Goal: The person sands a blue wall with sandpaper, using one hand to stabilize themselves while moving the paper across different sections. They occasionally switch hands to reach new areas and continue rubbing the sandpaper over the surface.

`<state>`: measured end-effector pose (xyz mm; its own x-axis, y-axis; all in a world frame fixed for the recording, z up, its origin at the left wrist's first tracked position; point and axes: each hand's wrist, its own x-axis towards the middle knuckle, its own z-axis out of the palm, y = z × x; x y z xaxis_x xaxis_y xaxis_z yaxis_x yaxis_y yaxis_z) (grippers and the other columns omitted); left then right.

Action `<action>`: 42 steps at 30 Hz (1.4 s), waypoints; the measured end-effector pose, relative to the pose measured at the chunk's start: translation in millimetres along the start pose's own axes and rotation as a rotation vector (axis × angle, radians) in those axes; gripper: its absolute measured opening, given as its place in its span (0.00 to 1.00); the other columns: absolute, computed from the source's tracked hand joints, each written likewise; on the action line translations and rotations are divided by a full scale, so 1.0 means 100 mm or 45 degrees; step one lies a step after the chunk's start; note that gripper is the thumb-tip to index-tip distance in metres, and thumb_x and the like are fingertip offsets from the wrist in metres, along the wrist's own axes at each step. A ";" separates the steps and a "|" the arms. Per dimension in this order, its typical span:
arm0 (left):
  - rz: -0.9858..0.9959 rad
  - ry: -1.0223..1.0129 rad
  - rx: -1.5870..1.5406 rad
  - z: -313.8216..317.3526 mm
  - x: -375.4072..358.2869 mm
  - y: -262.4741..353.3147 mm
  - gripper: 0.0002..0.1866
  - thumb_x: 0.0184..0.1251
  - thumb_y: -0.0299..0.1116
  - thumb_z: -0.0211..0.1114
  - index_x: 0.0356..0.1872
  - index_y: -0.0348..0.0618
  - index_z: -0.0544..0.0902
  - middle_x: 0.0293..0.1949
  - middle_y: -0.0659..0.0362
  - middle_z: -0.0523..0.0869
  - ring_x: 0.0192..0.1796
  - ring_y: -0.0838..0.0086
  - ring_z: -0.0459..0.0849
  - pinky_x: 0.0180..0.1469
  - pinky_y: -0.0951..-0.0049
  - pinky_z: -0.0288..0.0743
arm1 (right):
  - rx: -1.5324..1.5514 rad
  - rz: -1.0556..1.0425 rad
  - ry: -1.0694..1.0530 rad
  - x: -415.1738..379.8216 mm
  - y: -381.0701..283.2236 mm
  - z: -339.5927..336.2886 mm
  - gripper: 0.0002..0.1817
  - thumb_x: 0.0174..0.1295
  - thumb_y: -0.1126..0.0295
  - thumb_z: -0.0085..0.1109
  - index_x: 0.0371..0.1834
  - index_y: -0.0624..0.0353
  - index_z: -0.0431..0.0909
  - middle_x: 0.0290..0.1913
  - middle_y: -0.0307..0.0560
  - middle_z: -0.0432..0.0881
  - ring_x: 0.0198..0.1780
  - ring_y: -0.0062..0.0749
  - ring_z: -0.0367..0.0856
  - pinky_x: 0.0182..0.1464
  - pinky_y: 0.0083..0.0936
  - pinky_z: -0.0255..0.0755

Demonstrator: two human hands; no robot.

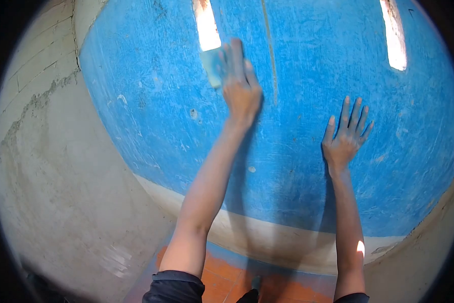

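Note:
My left hand (pixel 241 91) reaches up on the blue wall (pixel 297 166), with its fingers pressed over a flat, pale green rectangular sheet (pixel 211 70). The sheet lies against the paint, and its left part shows past my fingers; the rest is hidden under them. The fingers are a little blurred. Lower and to the right, my right hand (pixel 345 136) rests against the same wall, fingers spread and nothing held. Greyish dust coats the fingers. Small pale spots and scratches mark the blue paint.
A grey plastered wall (pixel 75 171) adjoins on the left. Bright sunlit strips (pixel 206 25) fall on the upper wall. Below the blue paint runs a cream band (pixel 272 237), then the orange tiled floor (pixel 222 275). A yellowish vertical line (pixel 271 50) marks the wall.

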<state>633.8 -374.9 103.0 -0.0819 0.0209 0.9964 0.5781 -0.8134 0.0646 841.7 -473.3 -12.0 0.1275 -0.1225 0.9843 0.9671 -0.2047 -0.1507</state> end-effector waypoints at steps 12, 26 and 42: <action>-0.243 -0.343 -0.104 -0.19 0.57 0.12 0.26 0.78 0.36 0.44 0.73 0.42 0.65 0.68 0.33 0.69 0.72 0.36 0.63 0.74 0.44 0.56 | 0.017 -0.010 -0.014 -0.03 0.02 -0.01 0.28 0.75 0.54 0.43 0.77 0.42 0.63 0.79 0.43 0.59 0.79 0.47 0.53 0.78 0.58 0.40; -0.033 -0.132 0.045 -0.04 0.34 0.31 0.27 0.78 0.35 0.44 0.74 0.37 0.61 0.67 0.29 0.67 0.71 0.33 0.62 0.74 0.44 0.57 | 0.018 -0.032 -0.018 -0.02 0.03 -0.01 0.29 0.74 0.54 0.45 0.77 0.42 0.62 0.79 0.44 0.59 0.80 0.46 0.53 0.79 0.55 0.40; 0.290 -0.003 0.089 0.07 -0.59 0.36 0.23 0.75 0.31 0.49 0.69 0.38 0.70 0.58 0.37 0.78 0.60 0.40 0.77 0.74 0.49 0.58 | 0.032 -0.036 -0.032 -0.03 0.02 -0.03 0.28 0.74 0.54 0.44 0.77 0.43 0.63 0.79 0.45 0.58 0.80 0.47 0.52 0.79 0.55 0.39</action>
<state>665.6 -401.6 47.3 0.0590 -0.1572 0.9858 0.6364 -0.7549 -0.1585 843.0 -476.0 -15.3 0.1054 -0.0923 0.9901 0.9757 -0.1829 -0.1209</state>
